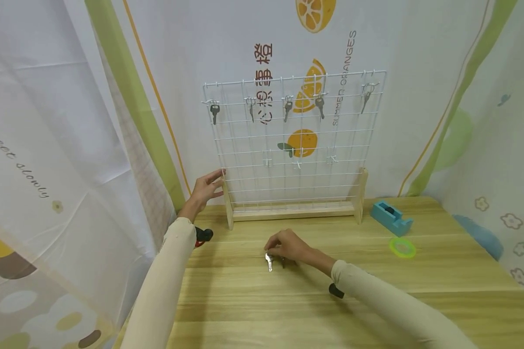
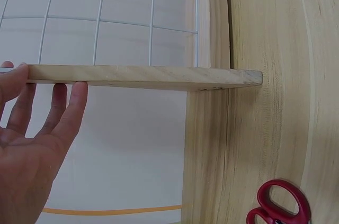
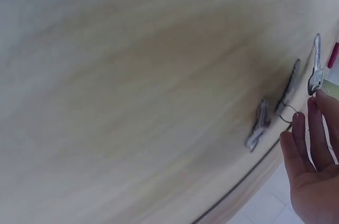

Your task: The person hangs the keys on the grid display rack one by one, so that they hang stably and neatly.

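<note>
A white wire grid (image 1: 253, 177) stands upright in a wooden base, with several keys (image 1: 319, 104) hanging from hooks along its upper part. Three lower hooks (image 1: 297, 165) carry no keys. My left hand (image 1: 205, 190) holds the top end of the left wooden upright (image 2: 159, 75), fingertips against its outer face and thumb at its edge. Low over the table in front of the rack, my right hand (image 1: 288, 245) pinches a silver key (image 3: 315, 78) by its ring. Two more keys, one farther (image 3: 288, 86) and one nearer (image 3: 258, 126), lie close by that hand in the right wrist view.
A blue tape dispenser (image 1: 390, 218) stands right of the rack, with a yellow-green ring (image 1: 402, 247) in front of it. Red-handled scissors (image 2: 286, 203) lie left of the rack. Printed curtains (image 1: 412, 97) hang behind and at both sides of the wooden table (image 1: 244, 310).
</note>
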A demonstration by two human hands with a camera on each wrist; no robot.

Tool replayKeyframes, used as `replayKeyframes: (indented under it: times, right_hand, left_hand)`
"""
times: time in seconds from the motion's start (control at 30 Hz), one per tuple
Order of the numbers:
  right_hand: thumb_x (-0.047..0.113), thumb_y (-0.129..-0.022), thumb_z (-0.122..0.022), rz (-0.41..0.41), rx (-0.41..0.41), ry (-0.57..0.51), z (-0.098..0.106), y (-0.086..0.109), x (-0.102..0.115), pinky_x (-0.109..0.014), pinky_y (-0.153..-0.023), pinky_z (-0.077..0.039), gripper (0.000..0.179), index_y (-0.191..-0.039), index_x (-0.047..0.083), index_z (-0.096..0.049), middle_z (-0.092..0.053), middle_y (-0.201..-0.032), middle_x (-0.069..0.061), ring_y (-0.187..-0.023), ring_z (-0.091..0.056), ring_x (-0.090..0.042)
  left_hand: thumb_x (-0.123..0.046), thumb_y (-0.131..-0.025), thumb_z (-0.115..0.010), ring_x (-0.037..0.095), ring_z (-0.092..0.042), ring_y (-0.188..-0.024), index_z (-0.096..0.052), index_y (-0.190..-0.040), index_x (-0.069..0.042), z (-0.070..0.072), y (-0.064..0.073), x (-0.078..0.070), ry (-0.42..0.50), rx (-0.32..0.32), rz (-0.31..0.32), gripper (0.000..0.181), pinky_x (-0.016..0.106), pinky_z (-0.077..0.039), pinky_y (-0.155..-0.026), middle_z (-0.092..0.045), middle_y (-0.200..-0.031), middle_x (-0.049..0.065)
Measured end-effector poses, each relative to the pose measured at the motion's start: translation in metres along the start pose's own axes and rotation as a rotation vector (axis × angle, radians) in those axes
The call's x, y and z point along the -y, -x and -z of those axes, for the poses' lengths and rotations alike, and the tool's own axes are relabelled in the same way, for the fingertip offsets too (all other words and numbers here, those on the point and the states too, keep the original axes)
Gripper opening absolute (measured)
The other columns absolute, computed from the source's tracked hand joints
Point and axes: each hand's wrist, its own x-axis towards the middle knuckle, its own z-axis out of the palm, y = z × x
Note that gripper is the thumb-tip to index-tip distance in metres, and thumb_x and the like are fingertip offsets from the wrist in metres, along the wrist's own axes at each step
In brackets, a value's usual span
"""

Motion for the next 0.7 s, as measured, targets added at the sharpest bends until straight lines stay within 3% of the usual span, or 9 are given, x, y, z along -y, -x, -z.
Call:
replayKeyframes:
  times: [0.13,0.23,0.57,0.7]
  right_hand:
    - [0.005,-0.095,-0.076,0.018,-0.008,0.024,0.011,-0.001,0.006,-0.031,-0.089,-0.064,0.007,-0.099,0.003,-0.081,-0.079,-0.097,-0.004,-0.091,-0.075,-0.018]
    - [0.007,-0.096,-0.076,0.004,-0.016,0.047,0.020,-0.004,0.010,-0.031,-0.088,-0.064,0.009,-0.102,0.002,-0.080,-0.079,-0.099,-0.005,-0.094,-0.075,-0.021]
    - [0.003,-0.093,-0.077,0.078,-0.092,0.082,0.049,-0.024,0.014,-0.025,-0.082,-0.064,0.007,-0.098,-0.001,-0.079,-0.079,-0.098,-0.011,-0.089,-0.078,-0.024]
    - [0.003,-0.093,-0.078,0.093,-0.122,0.101,0.069,-0.033,0.021,-0.031,-0.085,-0.065,0.007,-0.098,-0.001,-0.080,-0.079,-0.098,-0.012,-0.090,-0.077,-0.026]
  left_hand:
    - [-0.008,-0.110,-0.052,0.031,-0.039,-0.150,-0.043,-0.160,-0.013,0.002,-0.010,0.014,-0.025,-0.027,-0.025,0.051,0.045,-0.053,-0.109,-0.035,-0.167,0.009]
    - [-0.007,-0.109,-0.053,0.031,-0.039,-0.149,-0.044,-0.159,-0.014,0.001,-0.010,0.014,-0.027,-0.034,-0.024,0.051,0.045,-0.054,-0.108,-0.035,-0.167,0.008]
    - [-0.007,-0.110,-0.052,0.033,-0.037,-0.150,-0.041,-0.160,-0.012,0.002,-0.008,0.015,-0.036,-0.021,-0.031,0.052,0.048,-0.051,-0.111,-0.033,-0.167,0.011]
    - [-0.008,-0.110,-0.053,0.032,-0.039,-0.149,-0.043,-0.160,-0.013,0.002,-0.009,0.015,-0.034,-0.025,-0.030,0.051,0.046,-0.053,-0.110,-0.035,-0.167,0.010]
